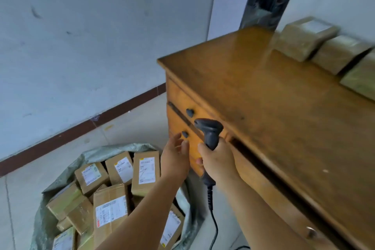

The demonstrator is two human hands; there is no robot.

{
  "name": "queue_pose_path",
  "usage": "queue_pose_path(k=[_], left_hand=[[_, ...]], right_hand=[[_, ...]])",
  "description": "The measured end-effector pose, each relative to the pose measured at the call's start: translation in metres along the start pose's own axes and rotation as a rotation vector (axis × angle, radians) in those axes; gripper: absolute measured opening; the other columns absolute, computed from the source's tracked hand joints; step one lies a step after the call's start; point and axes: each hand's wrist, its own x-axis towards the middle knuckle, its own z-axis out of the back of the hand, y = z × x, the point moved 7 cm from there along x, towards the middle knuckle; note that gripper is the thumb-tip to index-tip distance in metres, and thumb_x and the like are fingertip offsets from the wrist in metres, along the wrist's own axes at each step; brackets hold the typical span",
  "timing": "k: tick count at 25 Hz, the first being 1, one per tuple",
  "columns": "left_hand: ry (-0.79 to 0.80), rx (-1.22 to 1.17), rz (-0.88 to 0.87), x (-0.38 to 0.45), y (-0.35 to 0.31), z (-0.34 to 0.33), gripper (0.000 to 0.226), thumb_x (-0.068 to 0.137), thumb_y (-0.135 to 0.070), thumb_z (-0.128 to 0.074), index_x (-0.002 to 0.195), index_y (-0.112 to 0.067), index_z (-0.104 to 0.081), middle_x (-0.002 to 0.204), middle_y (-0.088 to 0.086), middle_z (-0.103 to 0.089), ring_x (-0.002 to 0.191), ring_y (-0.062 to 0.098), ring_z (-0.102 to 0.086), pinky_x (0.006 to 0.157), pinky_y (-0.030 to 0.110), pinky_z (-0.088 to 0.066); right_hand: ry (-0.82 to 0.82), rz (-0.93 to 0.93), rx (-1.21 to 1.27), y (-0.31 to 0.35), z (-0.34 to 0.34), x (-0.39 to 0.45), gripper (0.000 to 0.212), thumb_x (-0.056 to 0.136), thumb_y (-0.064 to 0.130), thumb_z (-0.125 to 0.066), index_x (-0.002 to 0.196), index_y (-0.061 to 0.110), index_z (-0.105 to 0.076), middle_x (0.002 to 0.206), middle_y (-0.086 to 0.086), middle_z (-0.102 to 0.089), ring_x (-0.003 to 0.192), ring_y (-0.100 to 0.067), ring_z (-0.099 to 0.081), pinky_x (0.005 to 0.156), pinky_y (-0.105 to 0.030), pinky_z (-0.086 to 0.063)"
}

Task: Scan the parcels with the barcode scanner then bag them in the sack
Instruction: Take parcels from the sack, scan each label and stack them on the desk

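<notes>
Parcels (pixel 110 207) fill the open sack (pixel 60 178) on the floor. Left hand (pixel 175 158) hovers empty, fingers loosely spread. Right hand (pixel 218 161) grips the scanner (pixel 210 132). Three blurred boxes (pixel 304 38), perhaps more parcels, line the desk (pixel 274 107).

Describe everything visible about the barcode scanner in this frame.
The barcode scanner is a dark grey, plastic-looking handheld unit with a hooded head and pistol handle. The right hand grips the handle, holding it upright, head pointing left toward the wall. A ribbed black cable hangs from its base. It sits in front of the wooden desk's drawers.
</notes>
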Motion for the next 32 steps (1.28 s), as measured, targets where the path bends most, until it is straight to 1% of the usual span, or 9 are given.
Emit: queue_pose_path(k=[2,4,8,12,15,19,23,28,32], left_hand=[[0.005,0.005,-0.068,-0.025,-0.052,-0.020,0.037,0.099,-0.030,-0.046,0.135,-0.020,-0.049,0.123,0.002,-0.063,0.103,0.017,-0.059,0.089,0.033,-0.047],[0.035,0.000,-0.114,-0.057,-0.103,-0.048,0.039,0.100,-0.032,-0.046,0.136,-0.020,-0.048,0.124,0.002,-0.061,0.101,0.015,-0.057,0.087,0.031,-0.046],[0.117,0.005,-0.213,-0.113,-0.180,-0.108,0.043,0.100,-0.035,-0.044,0.140,-0.019,-0.044,0.130,0.000,-0.057,0.110,0.015,-0.054,0.084,0.026,-0.039],[0.193,0.034,-0.269,-0.162,-0.238,-0.180,0.043,0.100,-0.035,-0.045,0.140,-0.019,-0.044,0.130,0.000,-0.057,0.097,0.008,-0.048,0.079,0.026,-0.038],[0.278,0.057,-0.319,-0.191,-0.270,-0.234,0.043,0.100,-0.034,-0.045,0.140,-0.018,-0.044,0.131,0.001,-0.057,0.098,0.008,-0.049,0.079,0.024,-0.038],[0.379,0.109,-0.383,-0.216,-0.302,-0.305,0.044,0.100,-0.033,-0.045,0.141,-0.018,-0.043,0.133,0.001,-0.056,0.115,0.017,-0.055,0.080,0.024,-0.040],[0.553,0.161,-0.462,-0.232,-0.329,-0.386,0.044,0.100,-0.034,-0.046,0.141,-0.019,-0.042,0.131,0.000,-0.057,0.114,0.018,-0.056,0.083,0.025,-0.042],[0.792,0.232,-0.551,-0.241,-0.364,-0.479,0.045,0.101,-0.027,-0.045,0.144,-0.018,-0.038,0.140,0.003,-0.052,0.125,0.020,-0.052,0.100,0.029,-0.044],[0.913,0.262,-0.569,-0.235,-0.378,-0.532,0.042,0.101,-0.020,-0.045,0.143,-0.017,-0.040,0.143,0.002,-0.049,0.127,0.019,-0.050,0.082,0.018,-0.039]], right_hand=[[-0.005,-0.004,0.023,0.036,0.049,-0.015,0.014,0.086,0.014,-0.055,0.077,0.007,-0.046,0.051,-0.004,-0.053,0.042,-0.018,-0.051,0.050,-0.029,-0.041],[-0.031,0.010,0.040,0.067,0.108,-0.035,0.014,0.082,0.012,-0.055,0.072,0.003,-0.051,0.045,-0.004,-0.051,0.045,-0.023,-0.047,0.053,-0.033,-0.041],[-0.113,0.040,0.059,0.106,0.213,-0.072,0.011,0.085,0.007,-0.054,0.075,0.006,-0.050,0.053,-0.008,-0.048,0.046,-0.022,-0.046,0.046,-0.027,-0.040],[-0.245,0.036,0.063,0.109,0.322,-0.101,0.008,0.082,0.004,-0.053,0.076,0.007,-0.049,0.051,-0.007,-0.046,0.049,-0.024,-0.045,0.048,-0.029,-0.038],[-0.366,0.016,0.083,0.102,0.392,-0.116,0.007,0.081,0.005,-0.053,0.076,0.007,-0.049,0.048,-0.006,-0.047,0.049,-0.024,-0.046,0.050,-0.031,-0.040],[-0.512,-0.024,0.109,0.093,0.470,-0.135,0.005,0.083,0.008,-0.054,0.080,0.007,-0.050,0.056,-0.011,-0.051,0.043,-0.022,-0.043,0.049,-0.028,-0.040],[-0.671,-0.076,0.141,0.085,0.541,-0.144,0.007,0.084,0.011,-0.055,0.080,0.006,-0.053,0.054,-0.008,-0.054,0.045,-0.021,-0.046,0.051,-0.028,-0.043],[-0.825,-0.146,0.194,0.083,0.610,-0.132,0.003,0.080,0.008,-0.056,0.078,0.005,-0.055,0.056,-0.008,-0.056,0.051,-0.021,-0.050,0.056,-0.032,-0.046],[-0.902,-0.214,0.192,0.086,0.645,-0.114,0.008,0.078,0.009,-0.058,0.071,0.005,-0.056,0.054,-0.006,-0.056,0.045,-0.017,-0.049,0.052,-0.026,-0.046]])
